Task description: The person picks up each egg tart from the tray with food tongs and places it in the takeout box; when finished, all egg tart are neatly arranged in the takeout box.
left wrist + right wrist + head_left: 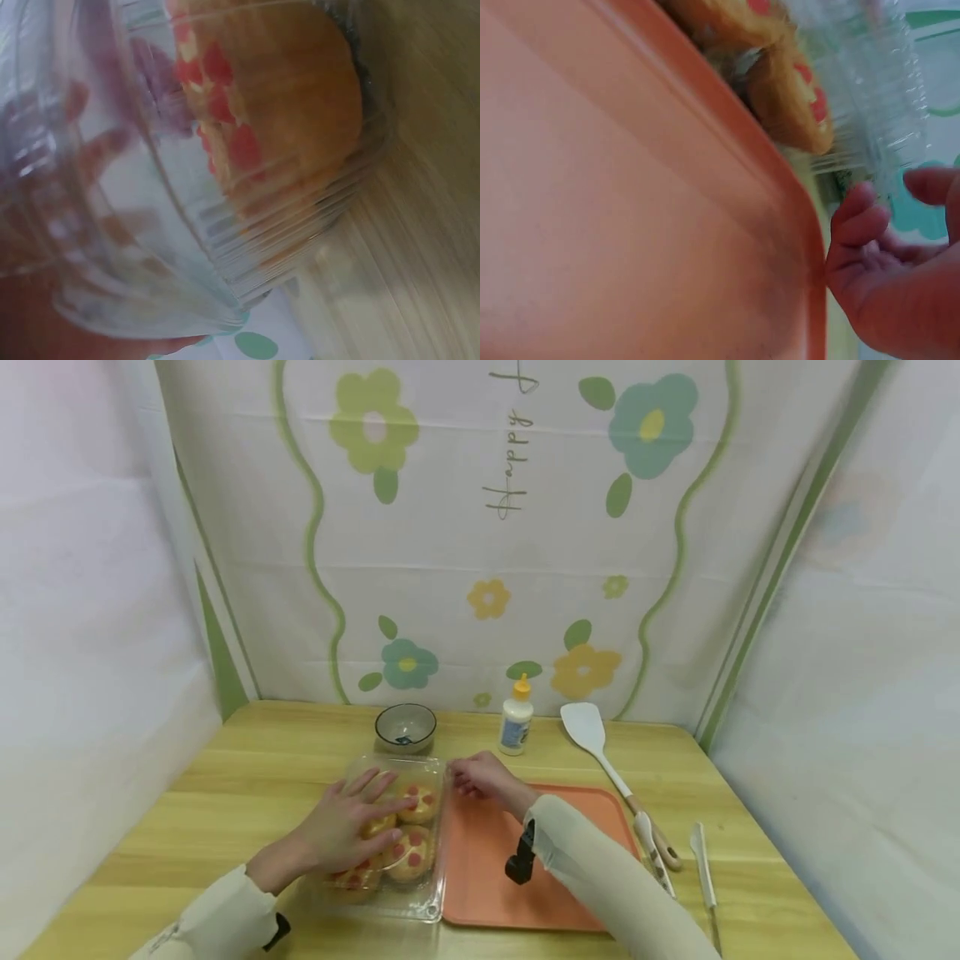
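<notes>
A clear plastic clamshell box (431,906) on the table holds several round golden buns (410,853) topped with red pieces. My left hand (341,827) lies over its lid with fingers spread. Through the box wall in the left wrist view, one bun (292,112) shows its side, and part of the left hand (37,322) is blurred behind the plastic. At the box's far right corner, my right hand (483,779) has its fingers curled. The right wrist view shows the lid corner (896,154) between the thumb and forefinger of that hand (892,277).
An orange tray (487,893) lies against the box's right side, under the right forearm. Behind stand a grey glass bowl (406,745) and a white bottle with a yellow cap (515,727). A white spatula (585,727), white-tipped tongs (654,852) and a thin white-handled tool (703,868) lie at right.
</notes>
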A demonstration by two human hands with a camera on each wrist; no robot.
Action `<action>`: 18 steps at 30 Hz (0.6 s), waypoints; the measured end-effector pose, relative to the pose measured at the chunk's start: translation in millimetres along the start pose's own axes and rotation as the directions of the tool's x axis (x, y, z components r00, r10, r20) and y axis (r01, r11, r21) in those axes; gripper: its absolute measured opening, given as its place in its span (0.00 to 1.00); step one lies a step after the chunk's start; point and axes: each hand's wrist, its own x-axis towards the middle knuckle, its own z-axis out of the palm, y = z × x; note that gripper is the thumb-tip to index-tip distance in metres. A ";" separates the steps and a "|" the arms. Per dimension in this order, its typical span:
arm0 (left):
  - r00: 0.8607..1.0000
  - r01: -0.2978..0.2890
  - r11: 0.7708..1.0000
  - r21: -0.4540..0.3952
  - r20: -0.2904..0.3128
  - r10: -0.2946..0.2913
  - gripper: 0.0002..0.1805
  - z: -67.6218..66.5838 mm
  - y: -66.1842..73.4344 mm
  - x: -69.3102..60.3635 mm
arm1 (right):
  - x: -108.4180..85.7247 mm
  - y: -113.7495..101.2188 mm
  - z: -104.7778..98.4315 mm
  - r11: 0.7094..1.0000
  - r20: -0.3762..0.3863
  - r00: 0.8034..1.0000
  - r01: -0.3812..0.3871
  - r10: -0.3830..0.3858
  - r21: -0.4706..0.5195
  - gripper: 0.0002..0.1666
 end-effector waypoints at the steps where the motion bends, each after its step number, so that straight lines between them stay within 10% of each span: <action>1: 1.000 0.004 1.000 -0.001 0.010 -0.004 0.22 -0.2 0.2 0.8 | 2.4 1.3 1.0 1.000 0.003 1.000 -0.001 0.001 -0.006 0.16; 12: 0.999 0.018 1.000 0.010 0.041 -0.018 0.21 -3.3 0.6 1.9 | 6.8 7.1 11.0 0.999 -0.080 0.996 0.032 -0.031 0.015 0.13; 18: 0.998 0.033 0.999 0.013 0.050 -0.034 0.22 -3.9 2.2 0.1 | -17.7 7.7 7.7 0.998 0.049 0.999 0.005 -0.008 0.065 0.18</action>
